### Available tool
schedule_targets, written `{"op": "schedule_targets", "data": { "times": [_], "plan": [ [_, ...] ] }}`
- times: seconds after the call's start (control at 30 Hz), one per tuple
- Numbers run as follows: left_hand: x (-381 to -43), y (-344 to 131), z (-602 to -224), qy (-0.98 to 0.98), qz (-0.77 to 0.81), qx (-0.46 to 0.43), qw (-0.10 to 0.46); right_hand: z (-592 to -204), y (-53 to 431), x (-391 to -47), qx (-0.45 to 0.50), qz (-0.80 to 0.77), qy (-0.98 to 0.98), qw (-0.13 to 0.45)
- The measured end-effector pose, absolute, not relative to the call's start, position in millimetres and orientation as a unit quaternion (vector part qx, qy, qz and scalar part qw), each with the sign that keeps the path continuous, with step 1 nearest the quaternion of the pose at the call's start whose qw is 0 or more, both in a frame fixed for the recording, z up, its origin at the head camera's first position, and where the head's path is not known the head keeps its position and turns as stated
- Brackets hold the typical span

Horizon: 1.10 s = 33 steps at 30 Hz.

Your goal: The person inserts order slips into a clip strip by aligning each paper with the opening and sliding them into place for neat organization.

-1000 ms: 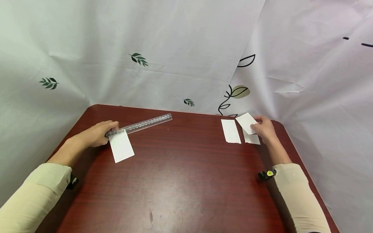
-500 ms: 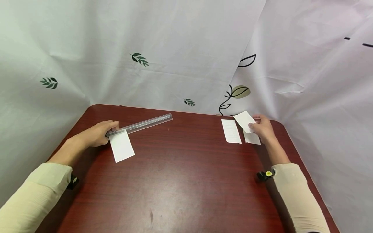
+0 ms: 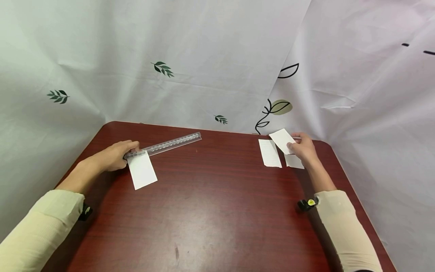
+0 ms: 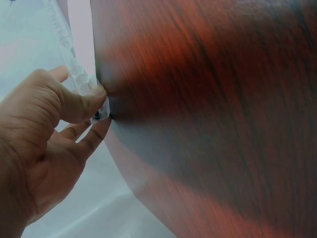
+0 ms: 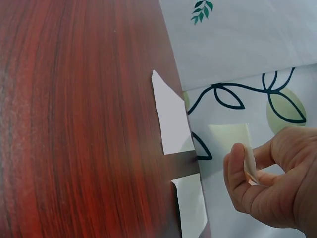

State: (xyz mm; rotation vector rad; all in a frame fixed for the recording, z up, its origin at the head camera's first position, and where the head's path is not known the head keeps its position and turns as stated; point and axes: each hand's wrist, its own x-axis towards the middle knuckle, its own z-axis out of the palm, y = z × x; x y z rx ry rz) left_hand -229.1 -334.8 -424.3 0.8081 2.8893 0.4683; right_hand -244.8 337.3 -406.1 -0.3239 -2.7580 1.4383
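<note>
My left hand pinches the near end of a clear plastic ruler at the table's left; in the left wrist view the thumb lies on that end. A white slip of paper extends from beneath the ruler toward the near side. At the far right my right hand holds another white paper slip between thumb and fingers, raised above the table. Below it lies a partly covered slip, and a faintly lined slip lies to its left.
The reddish-brown table ends at a white curtain printed with leaves, close behind the ruler and the slips. More curtain hangs along both sides. A dark device sits at each wrist.
My right hand has shifted slightly left and away from me with its paper slip, which now overlaps the lined slip's corner. The left hand and ruler have stayed in place.
</note>
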Motion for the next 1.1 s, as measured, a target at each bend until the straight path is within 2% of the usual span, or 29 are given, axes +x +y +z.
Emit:
{"op": "schedule_targets", "data": {
  "times": [1.1],
  "plan": [
    [-230.1,-333.1,-424.0,0.953,0.145,0.263,0.051,-405.6,326.6,-244.4,-0.1,0.469,-0.878,-0.002]
  ]
}}
